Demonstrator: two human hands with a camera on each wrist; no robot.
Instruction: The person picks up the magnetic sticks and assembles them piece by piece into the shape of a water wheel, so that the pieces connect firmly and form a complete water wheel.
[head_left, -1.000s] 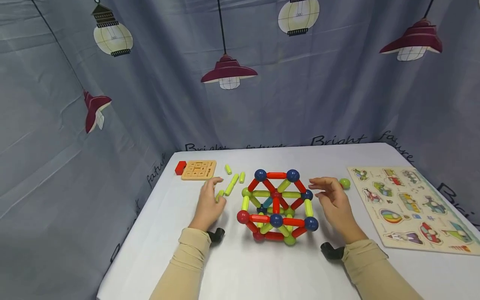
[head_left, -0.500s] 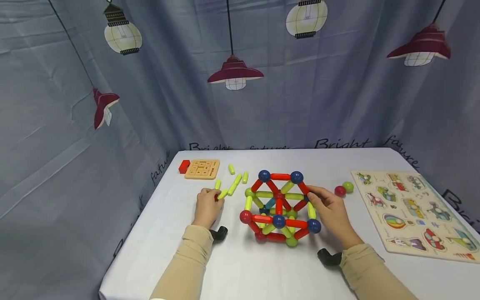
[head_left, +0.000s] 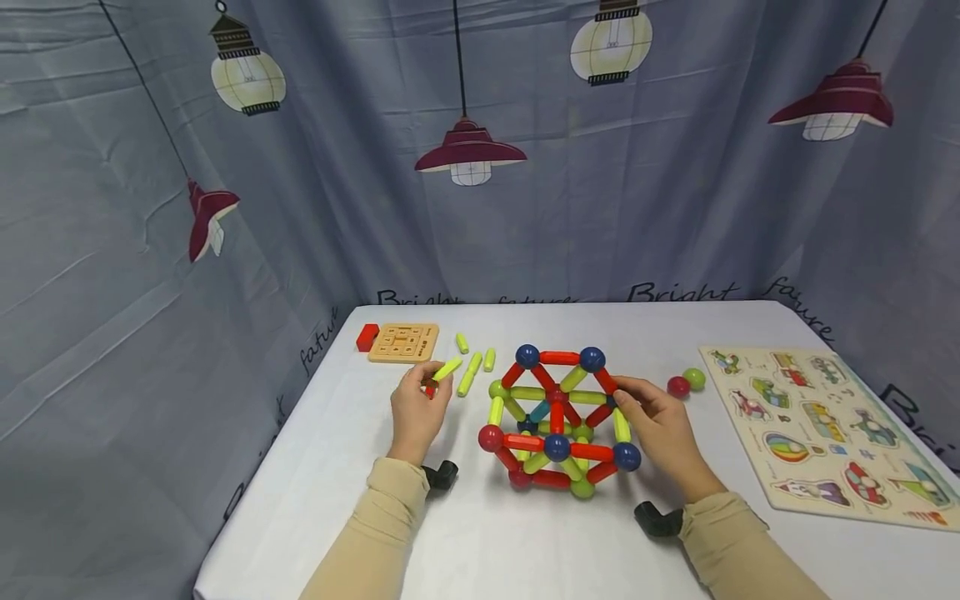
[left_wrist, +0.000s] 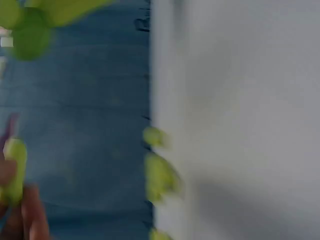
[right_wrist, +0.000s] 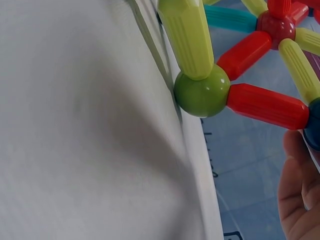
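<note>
A frame of magnetic rods and balls [head_left: 557, 398] in red, yellow-green and blue stands on the table. My right hand [head_left: 660, 429] grips it at the blue ball on its upper right side; in the right wrist view, fingertips [right_wrist: 295, 145] lie against a blue ball [right_wrist: 314, 125]. Left of the frame, my left hand [head_left: 417, 414] pinches a yellow-green magnetic rod [head_left: 447, 368], tilted up to the right. A small red piece [head_left: 430, 391] also shows at these fingers, mostly hidden. The left wrist view, blurred, shows the rod [left_wrist: 16, 170] between fingertips.
Several loose yellow-green rods [head_left: 470, 374] lie behind the left hand, near a wooden number puzzle [head_left: 403, 343] and a red block [head_left: 367, 337]. A red ball [head_left: 678, 387] and a green ball [head_left: 694, 379] sit behind the right hand. A picture puzzle board [head_left: 832, 433] lies at right.
My right hand has moved left onto the frame, uncovering the red ball behind it. My left hand has taken the yellow-green rod and raised it, with the red piece also at its fingers.
</note>
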